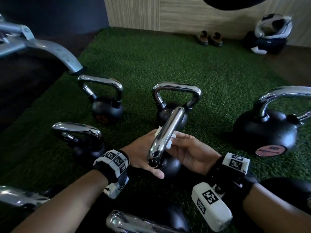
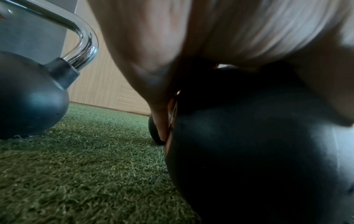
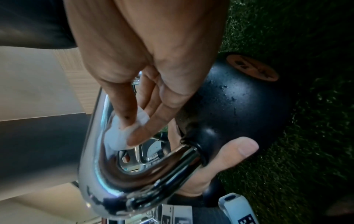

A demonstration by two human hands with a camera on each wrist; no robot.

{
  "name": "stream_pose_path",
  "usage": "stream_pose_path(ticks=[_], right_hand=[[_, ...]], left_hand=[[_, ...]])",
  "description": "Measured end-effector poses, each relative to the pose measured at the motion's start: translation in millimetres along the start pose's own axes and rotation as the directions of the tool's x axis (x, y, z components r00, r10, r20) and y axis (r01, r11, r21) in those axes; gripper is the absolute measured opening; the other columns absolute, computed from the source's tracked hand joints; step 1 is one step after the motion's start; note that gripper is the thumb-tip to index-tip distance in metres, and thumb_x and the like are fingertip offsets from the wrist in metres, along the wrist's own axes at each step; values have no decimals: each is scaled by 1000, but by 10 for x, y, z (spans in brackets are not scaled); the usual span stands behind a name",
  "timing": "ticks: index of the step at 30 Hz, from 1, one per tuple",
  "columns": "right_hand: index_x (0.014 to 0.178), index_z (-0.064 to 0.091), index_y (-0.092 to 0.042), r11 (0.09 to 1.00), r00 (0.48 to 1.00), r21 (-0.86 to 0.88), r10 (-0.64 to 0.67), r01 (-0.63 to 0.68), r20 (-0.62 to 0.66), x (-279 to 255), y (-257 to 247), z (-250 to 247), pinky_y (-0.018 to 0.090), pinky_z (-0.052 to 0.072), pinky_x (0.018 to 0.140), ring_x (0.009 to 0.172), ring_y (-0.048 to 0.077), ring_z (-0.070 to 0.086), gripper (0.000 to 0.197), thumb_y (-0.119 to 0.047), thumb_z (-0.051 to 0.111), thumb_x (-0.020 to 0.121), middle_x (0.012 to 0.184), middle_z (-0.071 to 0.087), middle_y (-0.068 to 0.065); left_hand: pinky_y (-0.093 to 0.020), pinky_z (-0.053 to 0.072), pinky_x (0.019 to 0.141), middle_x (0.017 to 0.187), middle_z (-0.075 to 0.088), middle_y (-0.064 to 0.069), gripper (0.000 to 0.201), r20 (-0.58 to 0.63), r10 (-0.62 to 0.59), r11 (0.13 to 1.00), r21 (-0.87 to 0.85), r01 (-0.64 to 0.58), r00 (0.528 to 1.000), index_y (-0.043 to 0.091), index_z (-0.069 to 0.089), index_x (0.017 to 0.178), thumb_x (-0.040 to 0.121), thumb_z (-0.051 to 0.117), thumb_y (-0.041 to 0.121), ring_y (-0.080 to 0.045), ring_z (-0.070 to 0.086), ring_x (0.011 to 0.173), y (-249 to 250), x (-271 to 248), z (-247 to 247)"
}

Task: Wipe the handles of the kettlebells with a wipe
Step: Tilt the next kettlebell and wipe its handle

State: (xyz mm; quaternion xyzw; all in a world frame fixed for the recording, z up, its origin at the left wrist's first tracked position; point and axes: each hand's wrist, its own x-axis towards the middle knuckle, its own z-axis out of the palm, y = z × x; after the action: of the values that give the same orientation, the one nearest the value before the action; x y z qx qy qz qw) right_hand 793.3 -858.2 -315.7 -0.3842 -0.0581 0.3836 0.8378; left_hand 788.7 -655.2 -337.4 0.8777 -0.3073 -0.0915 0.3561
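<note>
A small black kettlebell stands on the green turf in front of me, its chrome handle pointing up and away. My left hand holds the ball from the left, thumb lying beside the handle's base. My right hand pinches a white wipe between thumb and fingers. In the right wrist view the wipe is pressed against the inner side of the handle near its bend. Most of the wipe is hidden behind the handle in the head view.
Several more chrome-handled kettlebells ring the spot: behind, back left, left, right and near my forearms. A grey machine leg comes down at upper left. Shoes and a bag lie by the far wall.
</note>
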Motion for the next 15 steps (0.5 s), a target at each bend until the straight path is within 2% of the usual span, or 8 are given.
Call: stream_pose_path(ticks=[3, 5, 8, 10, 12, 14, 15], right_hand=[[116, 69, 4, 1000, 1000, 12, 1, -1, 5, -24, 28, 22, 29, 61, 88, 94, 22, 75, 28, 5, 55, 91, 104, 75, 17], [116, 65, 6, 999, 998, 25, -44, 45, -55, 7, 4, 48, 26, 62, 83, 88, 20, 75, 29, 5, 55, 89, 100, 74, 17], [110, 63, 8, 988, 977, 54, -131, 142, -167, 73, -85, 63, 18, 59, 67, 75, 13, 74, 26, 3, 55, 86, 89, 74, 12], [101, 65, 3, 987, 968, 47, -142, 155, -205, 65, -111, 66, 18, 59, 65, 72, 12, 74, 18, 3, 57, 85, 86, 74, 11], [100, 63, 2, 987, 963, 7, -157, 163, -217, 30, -83, 58, 23, 61, 68, 74, 17, 75, 21, 4, 63, 79, 88, 74, 14], [94, 62, 0, 972, 935, -88, -233, 218, -266, 36, -62, 69, 28, 64, 68, 71, 22, 76, 24, 9, 69, 73, 84, 75, 17], [90, 61, 0, 950, 900, -166, -305, 264, -311, 60, -68, 83, 29, 64, 66, 68, 22, 75, 24, 14, 71, 73, 80, 75, 16]], left_hand=[[-45, 38, 119, 148, 45, 7, 95, -18, 19, 999, -43, -20, 1000, 20, 53, 139, 58, 101, 35, -20, 41, 143, 33, -11, 2], [-41, 37, 120, 148, 42, 20, 101, -37, 23, 998, -52, -25, 999, 32, 47, 142, 56, 102, 33, -17, 42, 142, 37, -19, 5], [-23, 30, 122, 143, 28, 50, 111, -42, -24, 996, -87, 21, 999, 54, 35, 140, 56, 103, 27, 1, 33, 144, 22, -58, 14], [-14, 25, 120, 140, 24, 56, 116, -20, -36, 996, -82, 34, 999, 58, 29, 141, 57, 102, 24, 11, 28, 142, 23, -74, 4], [-19, 26, 122, 143, 27, 52, 118, -19, -33, 995, -93, 31, 999, 61, 26, 138, 57, 102, 22, 2, 31, 145, 30, -64, 4], [-33, 29, 124, 155, 34, 30, 120, -31, -8, 994, -107, 5, 999, 54, 27, 144, 56, 102, 24, -13, 32, 149, 26, -50, 26], [-36, 30, 124, 157, 37, 16, 120, -37, -8, 993, -115, 4, 999, 51, 31, 146, 55, 103, 24, -15, 33, 150, 25, -48, 32]])
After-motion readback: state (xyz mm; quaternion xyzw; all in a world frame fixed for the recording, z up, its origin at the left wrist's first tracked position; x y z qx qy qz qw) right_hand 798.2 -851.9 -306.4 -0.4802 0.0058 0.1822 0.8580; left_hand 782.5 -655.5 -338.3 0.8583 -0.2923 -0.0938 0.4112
